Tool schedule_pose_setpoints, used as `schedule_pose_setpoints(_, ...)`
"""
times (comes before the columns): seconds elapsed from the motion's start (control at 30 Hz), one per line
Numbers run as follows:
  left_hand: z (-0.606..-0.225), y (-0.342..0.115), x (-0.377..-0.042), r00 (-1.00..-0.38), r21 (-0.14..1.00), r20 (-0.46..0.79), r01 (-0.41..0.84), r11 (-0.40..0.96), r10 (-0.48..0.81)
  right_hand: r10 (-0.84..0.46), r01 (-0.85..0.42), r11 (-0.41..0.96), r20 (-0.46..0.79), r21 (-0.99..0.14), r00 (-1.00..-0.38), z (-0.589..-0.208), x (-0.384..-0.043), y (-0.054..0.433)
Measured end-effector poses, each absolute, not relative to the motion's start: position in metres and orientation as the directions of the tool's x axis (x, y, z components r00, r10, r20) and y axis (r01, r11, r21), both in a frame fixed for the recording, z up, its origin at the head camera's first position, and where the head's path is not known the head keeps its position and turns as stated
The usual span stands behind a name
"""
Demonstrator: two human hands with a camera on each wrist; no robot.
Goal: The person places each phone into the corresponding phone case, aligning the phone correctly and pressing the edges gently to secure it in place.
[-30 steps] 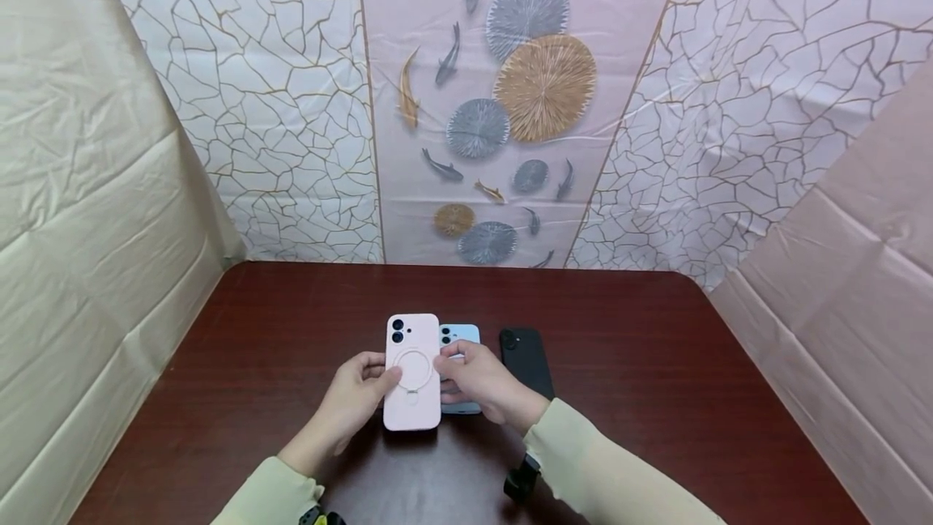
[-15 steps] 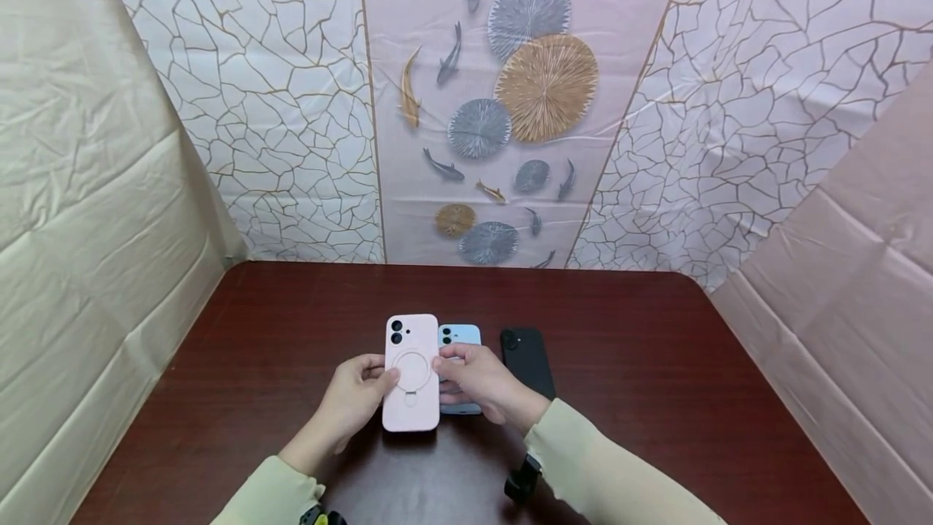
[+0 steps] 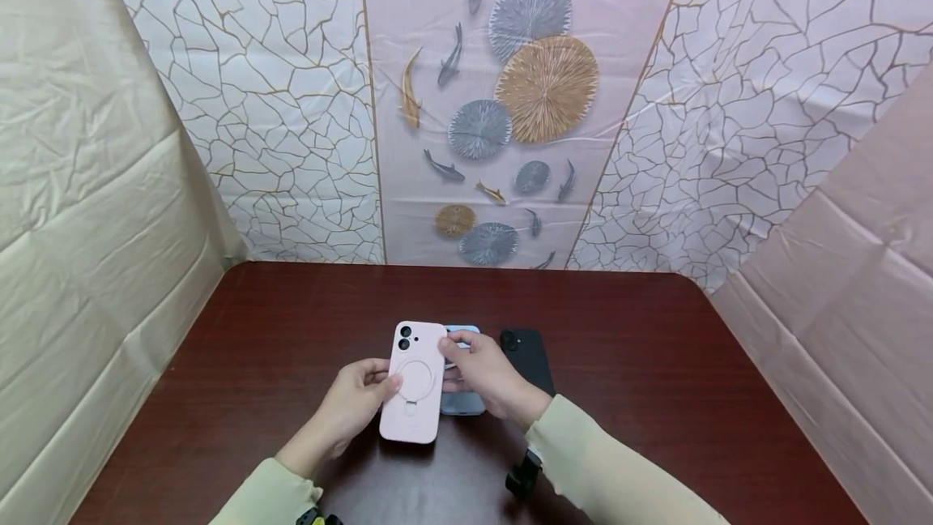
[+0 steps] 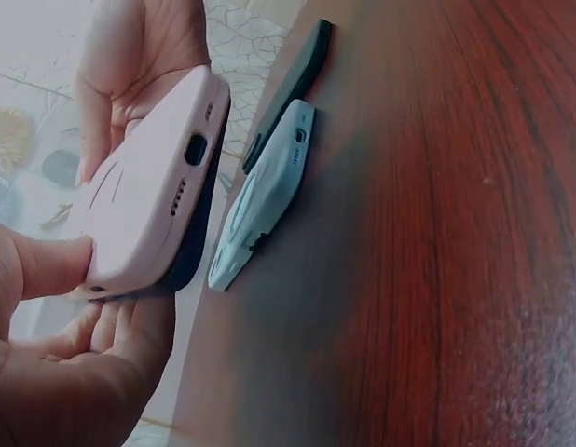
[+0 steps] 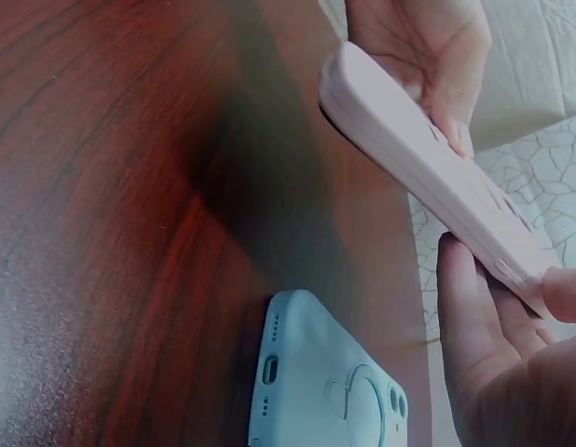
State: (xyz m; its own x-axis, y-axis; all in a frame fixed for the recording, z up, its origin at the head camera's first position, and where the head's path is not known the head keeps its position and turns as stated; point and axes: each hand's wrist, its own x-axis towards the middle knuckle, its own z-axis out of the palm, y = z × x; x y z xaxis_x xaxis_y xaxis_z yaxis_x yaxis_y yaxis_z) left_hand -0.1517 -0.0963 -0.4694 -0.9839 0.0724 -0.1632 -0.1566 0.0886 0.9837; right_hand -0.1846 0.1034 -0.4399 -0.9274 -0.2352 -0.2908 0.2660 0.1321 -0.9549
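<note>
A phone in a pale pink case, with a ring outline on its back, is held off the table by both hands, tilted slightly to the right at its top. My left hand grips its left edge, thumb on the back and fingers beneath. My right hand pinches the upper right edge between thumb and fingers. In the left wrist view, the charging port end of the pink-cased phone faces the camera, with a dark layer along its underside. Just behind my right hand lies a phone in a light blue case, partly hidden.
A black phone lies on the dark red wooden table, right of the blue one, its lower end hidden by my right wrist. Patterned cloth hangs behind the table, and plain cloth lines the left side.
The pink-cased phone has tilted clockwise, its top shifting right and slightly down. My right hand has moved its grip up along the edge. My left hand stays nearly in place.
</note>
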Motion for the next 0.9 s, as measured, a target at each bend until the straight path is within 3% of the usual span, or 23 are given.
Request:
schedule_pose_setpoints(0.37, -0.472, -0.095, -0.153, -0.984, 0.987, -0.141, -0.131, 0.092, 0.109, -0.217, 0.263, 0.15, -0.291, -0.953, -0.932, -0.44, -0.188, 0.104)
schedule_pose_setpoints(0.9, -0.464, -0.103, -0.167, -0.99, 0.978, -0.137, -0.139, 0.154, -0.021, -0.243, 0.257, 0.172, -0.294, -0.951, -0.925, -0.442, -0.182, 0.096)
